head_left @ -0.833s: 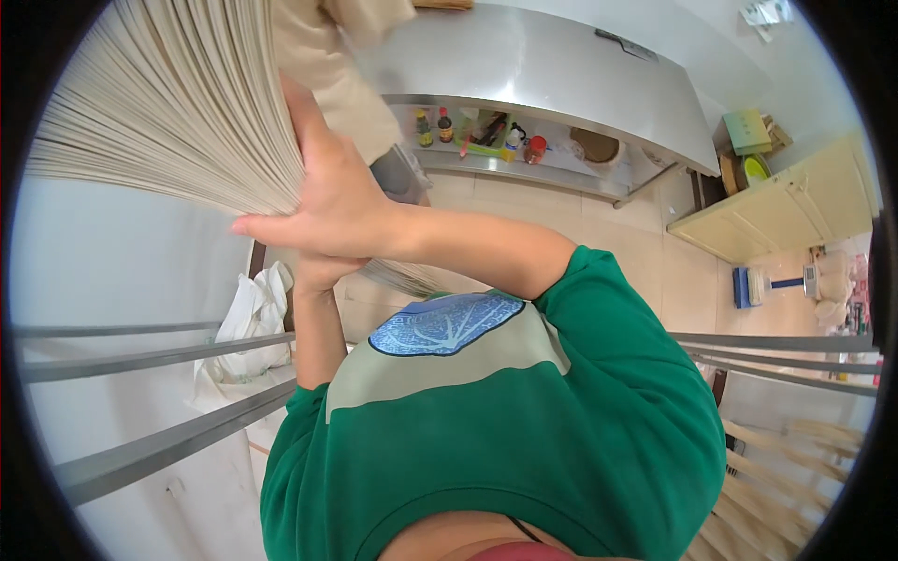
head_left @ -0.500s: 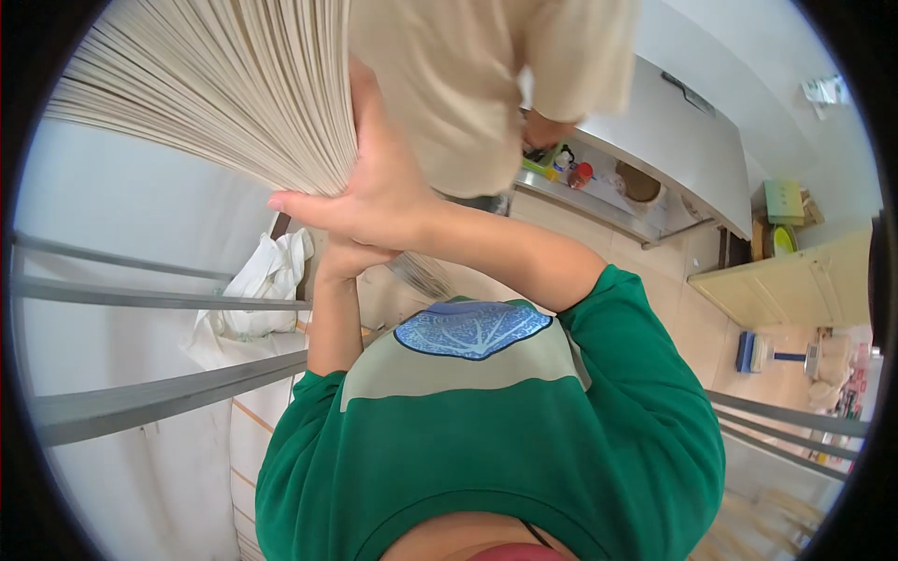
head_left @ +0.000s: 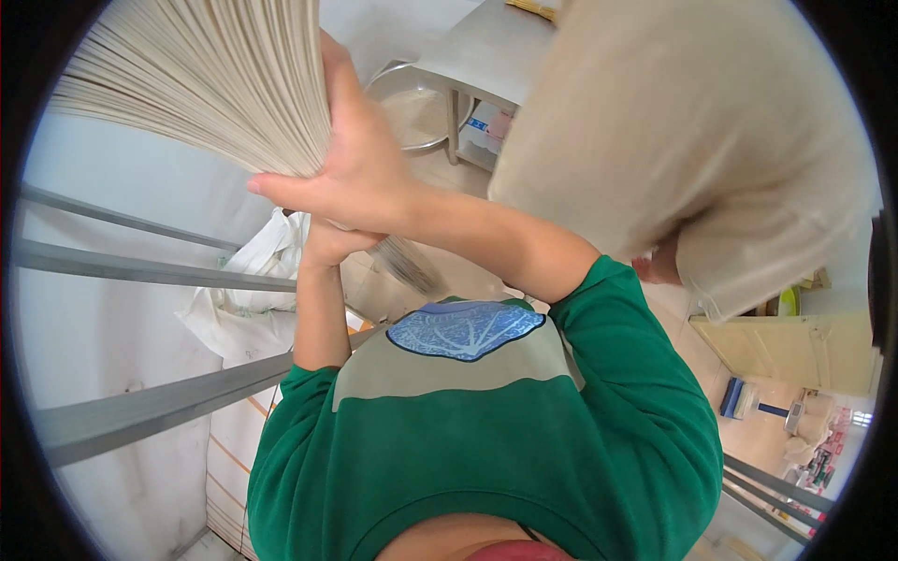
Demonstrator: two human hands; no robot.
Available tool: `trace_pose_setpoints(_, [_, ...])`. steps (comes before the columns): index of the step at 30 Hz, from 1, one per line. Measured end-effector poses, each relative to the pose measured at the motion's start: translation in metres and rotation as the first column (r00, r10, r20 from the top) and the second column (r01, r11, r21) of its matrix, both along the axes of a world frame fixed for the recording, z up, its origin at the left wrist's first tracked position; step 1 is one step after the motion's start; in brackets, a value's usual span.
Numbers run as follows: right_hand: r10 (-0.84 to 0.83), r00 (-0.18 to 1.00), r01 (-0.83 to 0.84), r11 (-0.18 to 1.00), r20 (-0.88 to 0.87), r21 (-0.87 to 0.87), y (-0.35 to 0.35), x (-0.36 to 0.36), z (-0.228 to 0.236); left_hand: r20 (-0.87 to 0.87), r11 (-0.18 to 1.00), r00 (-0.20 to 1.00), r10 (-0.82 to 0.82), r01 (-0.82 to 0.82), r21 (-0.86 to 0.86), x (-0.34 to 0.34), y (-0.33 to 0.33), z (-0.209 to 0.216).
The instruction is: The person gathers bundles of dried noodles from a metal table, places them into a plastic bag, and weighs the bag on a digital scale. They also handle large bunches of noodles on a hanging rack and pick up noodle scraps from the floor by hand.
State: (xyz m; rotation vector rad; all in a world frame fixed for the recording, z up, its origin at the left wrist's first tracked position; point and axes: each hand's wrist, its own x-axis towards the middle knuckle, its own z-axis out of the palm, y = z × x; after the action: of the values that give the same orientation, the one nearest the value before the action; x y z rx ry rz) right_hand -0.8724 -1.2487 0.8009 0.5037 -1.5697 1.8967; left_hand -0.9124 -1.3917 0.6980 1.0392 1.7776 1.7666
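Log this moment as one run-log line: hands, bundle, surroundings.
right hand: gripping pale strand bundle | left hand: below right hand, partly hidden | nearby: white sack, person in beige

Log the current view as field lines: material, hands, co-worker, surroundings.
Material: pale strand bundle, fanned toward upper left, narrow tail at lower right
Right hand: against the bundle, thumb spread; finger closure unclear
Left hand: beneath the right, around the bundle near its tail, partly hidden
Co-worker: at picture right in beige, one hand showing
Picture left: white bag, grey rails
Far side: metal basin beside metal table
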Motion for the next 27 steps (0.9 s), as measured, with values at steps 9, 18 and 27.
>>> trace_pose_setpoints(9, [-0.037,0.997,0.040,0.998,-0.062,0.052,0.004,0.072,-0.025,-0.041,0.997,0.998,0.045,-0.047,-0.067,0.057,-0.001,-0.020])
trace_pose_setpoints(18, [-0.022,1.000,0.023,0.999,0.009,-0.044,-0.016,0.085,0.000,-0.026,0.991,0.993,0.113,-0.110,0.073,0.076,-0.003,0.013])
trace_pose_setpoints(27, [-0.212,0.925,0.225,0.974,-0.314,0.004,-0.015,0.076,0.061,-0.176,0.998,0.983,0.058,-0.051,0.042,0.057,0.006,0.096])
